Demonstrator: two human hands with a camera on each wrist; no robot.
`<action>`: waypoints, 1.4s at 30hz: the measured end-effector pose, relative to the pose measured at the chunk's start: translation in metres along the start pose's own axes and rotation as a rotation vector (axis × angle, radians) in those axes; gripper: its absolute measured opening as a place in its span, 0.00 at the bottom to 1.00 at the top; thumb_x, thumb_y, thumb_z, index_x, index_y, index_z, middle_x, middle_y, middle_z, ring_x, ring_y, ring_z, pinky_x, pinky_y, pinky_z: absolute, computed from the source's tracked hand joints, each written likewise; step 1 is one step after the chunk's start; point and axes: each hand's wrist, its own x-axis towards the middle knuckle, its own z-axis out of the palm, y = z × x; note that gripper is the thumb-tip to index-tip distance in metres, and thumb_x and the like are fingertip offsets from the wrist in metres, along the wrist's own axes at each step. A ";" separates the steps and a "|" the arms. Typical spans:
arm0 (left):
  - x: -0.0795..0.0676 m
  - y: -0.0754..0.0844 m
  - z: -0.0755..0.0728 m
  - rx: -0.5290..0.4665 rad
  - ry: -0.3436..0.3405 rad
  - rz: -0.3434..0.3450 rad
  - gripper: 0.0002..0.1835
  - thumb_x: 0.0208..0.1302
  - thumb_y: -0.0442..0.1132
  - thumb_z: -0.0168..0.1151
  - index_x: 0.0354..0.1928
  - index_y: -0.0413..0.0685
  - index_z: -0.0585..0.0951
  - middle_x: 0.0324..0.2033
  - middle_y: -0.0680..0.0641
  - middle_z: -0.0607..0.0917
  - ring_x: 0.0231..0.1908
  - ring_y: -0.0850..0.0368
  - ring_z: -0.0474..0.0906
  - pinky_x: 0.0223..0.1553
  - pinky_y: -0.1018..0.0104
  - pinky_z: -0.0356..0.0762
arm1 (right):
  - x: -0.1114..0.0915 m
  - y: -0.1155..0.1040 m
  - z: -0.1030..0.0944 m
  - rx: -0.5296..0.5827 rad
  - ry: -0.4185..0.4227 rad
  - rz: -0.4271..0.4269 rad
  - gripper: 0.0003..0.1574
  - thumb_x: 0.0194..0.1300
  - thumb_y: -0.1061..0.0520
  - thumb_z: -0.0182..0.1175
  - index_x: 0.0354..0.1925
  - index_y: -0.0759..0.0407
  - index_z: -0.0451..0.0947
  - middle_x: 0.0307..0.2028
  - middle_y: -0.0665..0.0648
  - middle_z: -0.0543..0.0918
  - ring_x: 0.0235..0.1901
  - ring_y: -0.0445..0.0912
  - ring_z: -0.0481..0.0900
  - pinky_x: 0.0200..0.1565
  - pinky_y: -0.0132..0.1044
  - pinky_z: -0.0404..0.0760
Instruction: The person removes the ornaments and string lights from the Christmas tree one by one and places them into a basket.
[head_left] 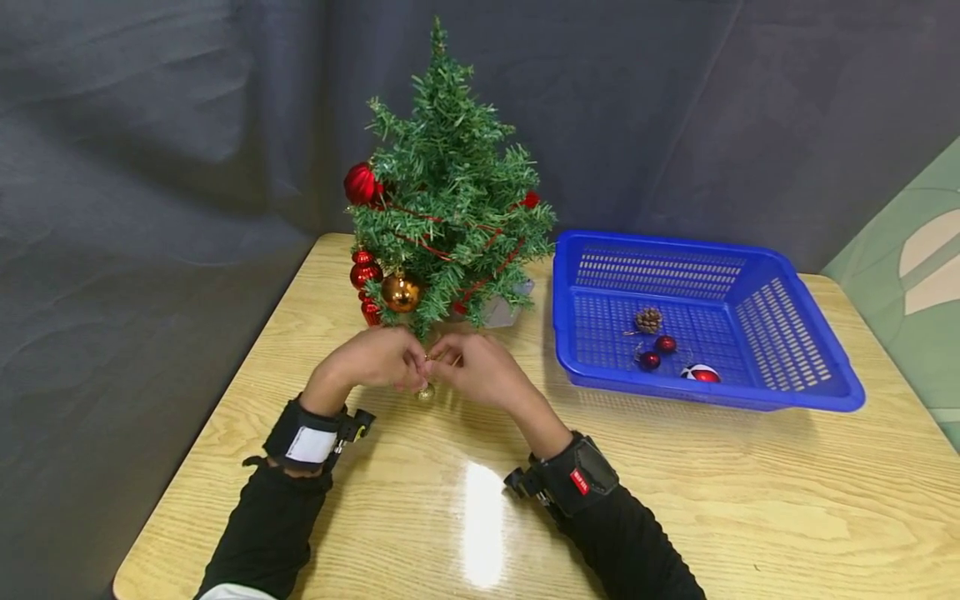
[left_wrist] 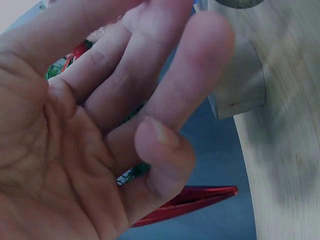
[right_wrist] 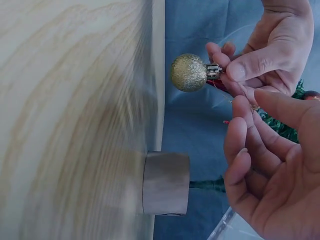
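A small glittery gold bauble (right_wrist: 188,73) hangs between the two hands, just in front of the little Christmas tree (head_left: 450,183). My left hand (head_left: 381,358) pinches it near its metal cap (right_wrist: 213,71), thumb against fingers. With thumb and forefinger, my right hand (head_left: 483,367) pinches the thin gold thread (right_wrist: 254,107) that runs from the cap. In the left wrist view, the left palm and fingers fill much of the picture, and only part of the bauble shows at the top edge. Lower tree branches come close behind both hands.
The tree carries a red bauble (head_left: 363,184), a shiny orange-gold bauble (head_left: 401,292), a long red ornament (head_left: 366,275) and a red string. Its grey base (head_left: 501,312) stands on the wooden table (head_left: 405,517). At right, a blue basket (head_left: 821,358) holds a pinecone (head_left: 648,321) and several baubles.
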 end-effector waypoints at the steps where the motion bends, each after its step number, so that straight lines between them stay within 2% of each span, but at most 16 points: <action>1: 0.000 0.001 0.001 0.010 0.000 0.005 0.03 0.61 0.41 0.70 0.30 0.53 0.87 0.23 0.56 0.87 0.25 0.61 0.83 0.37 0.65 0.77 | -0.001 0.000 0.000 -0.007 0.004 0.004 0.13 0.68 0.45 0.63 0.45 0.48 0.85 0.34 0.48 0.88 0.27 0.38 0.79 0.32 0.33 0.77; 4: 0.001 0.003 0.002 0.021 -0.007 0.019 0.03 0.60 0.40 0.70 0.30 0.53 0.87 0.23 0.57 0.87 0.25 0.61 0.83 0.36 0.65 0.78 | -0.003 0.001 -0.001 -0.028 0.014 -0.001 0.09 0.68 0.46 0.64 0.41 0.47 0.85 0.33 0.47 0.87 0.28 0.38 0.80 0.32 0.32 0.77; 9: 0.004 0.007 0.005 0.000 -0.027 0.041 0.03 0.59 0.39 0.70 0.29 0.53 0.86 0.23 0.56 0.86 0.24 0.61 0.81 0.29 0.69 0.74 | -0.009 -0.001 -0.006 -0.054 0.021 -0.034 0.06 0.67 0.48 0.65 0.38 0.46 0.86 0.32 0.47 0.87 0.29 0.38 0.81 0.33 0.31 0.78; 16: 0.011 0.009 0.015 0.056 0.035 0.066 0.09 0.56 0.42 0.71 0.25 0.53 0.79 0.19 0.57 0.74 0.20 0.63 0.68 0.24 0.70 0.64 | -0.016 -0.004 -0.009 -0.079 0.036 -0.093 0.05 0.66 0.49 0.66 0.38 0.46 0.86 0.33 0.46 0.88 0.28 0.35 0.81 0.33 0.31 0.78; 25: 0.016 0.015 0.018 0.029 0.012 0.052 0.13 0.57 0.46 0.73 0.26 0.55 0.76 0.20 0.56 0.75 0.22 0.61 0.71 0.25 0.68 0.68 | -0.024 -0.010 -0.021 -0.085 0.056 -0.088 0.04 0.67 0.49 0.65 0.37 0.45 0.86 0.32 0.44 0.87 0.29 0.35 0.80 0.34 0.31 0.78; 31: 0.016 0.018 0.018 0.042 0.011 0.051 0.10 0.58 0.49 0.72 0.33 0.54 0.83 0.29 0.55 0.85 0.28 0.60 0.79 0.30 0.67 0.75 | -0.029 -0.009 -0.030 -0.111 0.075 -0.101 0.04 0.67 0.49 0.65 0.38 0.44 0.85 0.31 0.43 0.86 0.29 0.35 0.79 0.33 0.31 0.78; 36: 0.015 0.021 0.019 0.067 -0.011 0.055 0.12 0.61 0.53 0.70 0.38 0.55 0.86 0.34 0.56 0.87 0.31 0.61 0.81 0.34 0.66 0.77 | -0.034 -0.008 -0.040 -0.150 0.066 -0.106 0.06 0.68 0.48 0.64 0.39 0.45 0.86 0.31 0.43 0.86 0.28 0.35 0.78 0.31 0.31 0.77; 42: 0.013 0.022 0.019 0.018 -0.083 0.136 0.14 0.65 0.49 0.67 0.50 0.55 0.85 0.35 0.56 0.88 0.34 0.64 0.82 0.37 0.66 0.79 | -0.039 -0.006 -0.050 -0.183 0.050 -0.107 0.06 0.68 0.47 0.64 0.37 0.44 0.86 0.31 0.44 0.87 0.28 0.36 0.80 0.31 0.31 0.77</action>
